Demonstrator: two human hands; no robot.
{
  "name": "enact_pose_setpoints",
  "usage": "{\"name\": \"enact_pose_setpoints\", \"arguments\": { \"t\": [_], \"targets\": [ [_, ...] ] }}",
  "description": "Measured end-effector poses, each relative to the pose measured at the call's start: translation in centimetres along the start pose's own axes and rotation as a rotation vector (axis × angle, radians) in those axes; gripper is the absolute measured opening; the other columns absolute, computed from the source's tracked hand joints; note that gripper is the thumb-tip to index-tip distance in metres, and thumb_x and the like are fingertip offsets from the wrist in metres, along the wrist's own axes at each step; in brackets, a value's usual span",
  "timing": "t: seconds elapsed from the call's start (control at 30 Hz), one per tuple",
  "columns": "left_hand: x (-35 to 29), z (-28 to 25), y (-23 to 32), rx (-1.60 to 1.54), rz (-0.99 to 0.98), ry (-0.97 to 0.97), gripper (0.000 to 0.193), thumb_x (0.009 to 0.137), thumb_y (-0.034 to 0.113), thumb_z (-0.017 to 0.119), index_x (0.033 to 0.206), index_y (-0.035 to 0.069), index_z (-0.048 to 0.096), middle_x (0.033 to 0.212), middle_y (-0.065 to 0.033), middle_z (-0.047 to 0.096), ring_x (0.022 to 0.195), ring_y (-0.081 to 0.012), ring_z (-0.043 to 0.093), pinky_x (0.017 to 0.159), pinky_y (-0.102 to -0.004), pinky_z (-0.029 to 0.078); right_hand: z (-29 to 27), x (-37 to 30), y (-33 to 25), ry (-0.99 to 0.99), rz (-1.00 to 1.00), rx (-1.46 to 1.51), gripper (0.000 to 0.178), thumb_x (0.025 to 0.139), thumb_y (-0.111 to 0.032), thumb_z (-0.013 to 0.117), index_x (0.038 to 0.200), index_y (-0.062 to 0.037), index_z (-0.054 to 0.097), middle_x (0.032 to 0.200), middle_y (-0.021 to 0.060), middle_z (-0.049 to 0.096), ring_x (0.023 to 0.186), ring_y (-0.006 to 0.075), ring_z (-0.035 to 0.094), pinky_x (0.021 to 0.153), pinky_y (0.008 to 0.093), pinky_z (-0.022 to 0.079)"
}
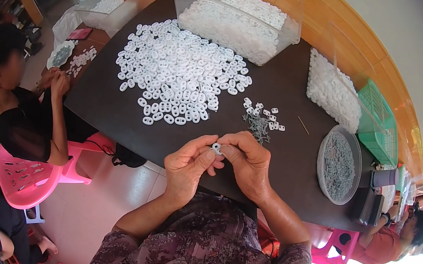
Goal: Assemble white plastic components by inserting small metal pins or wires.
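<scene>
The head view looks steeply down from the wearer's brow, with the left hand and right hand near, mid-frame. It faces across the dark table; the patterned shirt fills bottom centre, and fisheye curvature ends in black corners.

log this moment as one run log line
left hand: pinching white piece; right hand: pinching same piece; nearby: white oval pile, gray parts
</scene>
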State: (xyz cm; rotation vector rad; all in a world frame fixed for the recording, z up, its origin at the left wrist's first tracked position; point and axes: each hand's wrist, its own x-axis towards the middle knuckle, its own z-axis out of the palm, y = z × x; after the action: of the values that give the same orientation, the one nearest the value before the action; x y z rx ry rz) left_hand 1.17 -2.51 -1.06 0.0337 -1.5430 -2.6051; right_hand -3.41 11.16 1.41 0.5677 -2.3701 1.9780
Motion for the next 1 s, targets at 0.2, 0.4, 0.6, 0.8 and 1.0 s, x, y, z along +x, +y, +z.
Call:
{"name": "enact_pose_setpoints", "arguments": {
  "t": [0.2, 0.4, 0.6, 0.8, 1.0],
  "targets": [
    [0.1, 0.3, -0.6, -0.064, 0.053, 0.057, 0.028, 0.093, 0.003, 0.058, 0.120, -0.005, 0.057, 0.088, -0.0093, 0.066, 0.075, -0.0128, 0.063, 0.064, -0.0231, 0.050, 0.5, -0.7, -0.7, 0.023, -0.073, -0.135, 0.024, 0.077, 0.004, 0.065, 0.100, -0.0034, 0.066, 0.089, 0.0079, 0.063, 0.078, 0.0212, 0.055, 0.067, 0.0310, 0.046],
    [0.0, 0.9, -0.4, -0.168, 0.045, 0.118, 0.025, 0.092, 0.003, 0.060, 0.116, -0.005, 0.059, 0.092, -0.0092, 0.067, 0.079, -0.0130, 0.063, 0.074, -0.0248, 0.051, 1.2, -1.2, -0.6, 0.104, -0.258, -0.255, 0.036, 0.070, 0.005, 0.071, 0.105, -0.0015, 0.064, 0.096, 0.0103, 0.063, 0.082, 0.0241, 0.056, 0.068, 0.0329, 0.048],
    [-0.2, 1.1, -0.2, -0.240, 0.003, 0.158, 0.024, 0.092, 0.004, 0.059, 0.114, -0.005, 0.060, 0.097, -0.0101, 0.067, 0.084, -0.0132, 0.064, 0.080, -0.0258, 0.052, 1.3, -1.3, -0.3, 0.129, -0.418, -0.401, 0.039, 0.067, 0.004, 0.073, 0.105, -0.0005, 0.065, 0.096, 0.0115, 0.063, 0.082, 0.0267, 0.056, 0.068, 0.0335, 0.048],
    [-0.5, 0.7, 0.0, -0.244, -0.029, 0.118, 0.024, 0.093, 0.007, 0.059, 0.114, -0.005, 0.061, 0.095, -0.0087, 0.067, 0.081, -0.0117, 0.062, 0.076, -0.0236, 0.050, 1.3, -1.5, -0.4, 0.146, -0.405, -0.393, 0.039, 0.066, 0.004, 0.073, 0.104, 0.0004, 0.065, 0.095, 0.0120, 0.064, 0.081, 0.0271, 0.057, 0.068, 0.0340, 0.049],
    [-0.4, 0.2, -0.3, -0.166, 0.043, 0.089, 0.023, 0.091, 0.006, 0.062, 0.111, -0.005, 0.063, 0.091, -0.0069, 0.065, 0.075, -0.0100, 0.058, 0.068, -0.0218, 0.047, 1.4, -1.6, -0.6, 0.150, -0.437, -0.394, 0.039, 0.067, 0.003, 0.074, 0.104, 0.0009, 0.066, 0.095, 0.0122, 0.065, 0.081, 0.0268, 0.057, 0.068, 0.0338, 0.049]
  ]
}}
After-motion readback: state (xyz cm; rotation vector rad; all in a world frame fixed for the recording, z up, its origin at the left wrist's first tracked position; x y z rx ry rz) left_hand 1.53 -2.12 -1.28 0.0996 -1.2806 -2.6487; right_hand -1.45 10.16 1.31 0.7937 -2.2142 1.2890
